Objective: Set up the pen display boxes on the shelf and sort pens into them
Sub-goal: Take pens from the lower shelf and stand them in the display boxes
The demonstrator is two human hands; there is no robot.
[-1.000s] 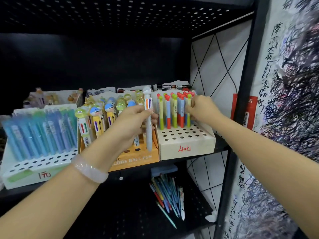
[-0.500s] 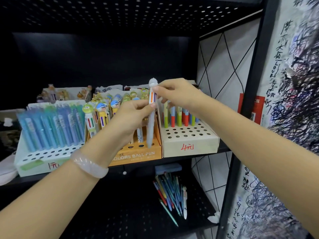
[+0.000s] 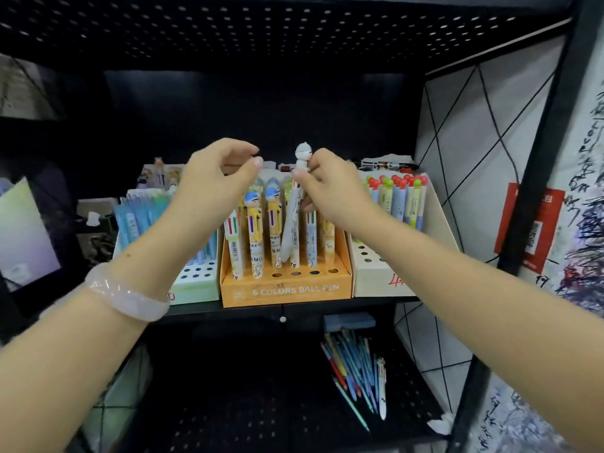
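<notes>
Now sorting: right hand (image 3: pixel 330 188) pinches the white pen (image 3: pixel 292 220) over the orange box (image 3: pixel 284 289), left hand (image 3: pixel 215 178) released; next, seat its tip in a free hole

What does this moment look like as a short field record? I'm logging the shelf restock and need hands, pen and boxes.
right hand: pinches the white pen near its top
left hand: holds nothing, fingers loosely curled beside the pen
pen position: tilted, tip over the orange box
orange box: character pens at the back, front holes free
cream box: at right, red- and green-capped pens
lower shelf: loose pens in a heap
</notes>
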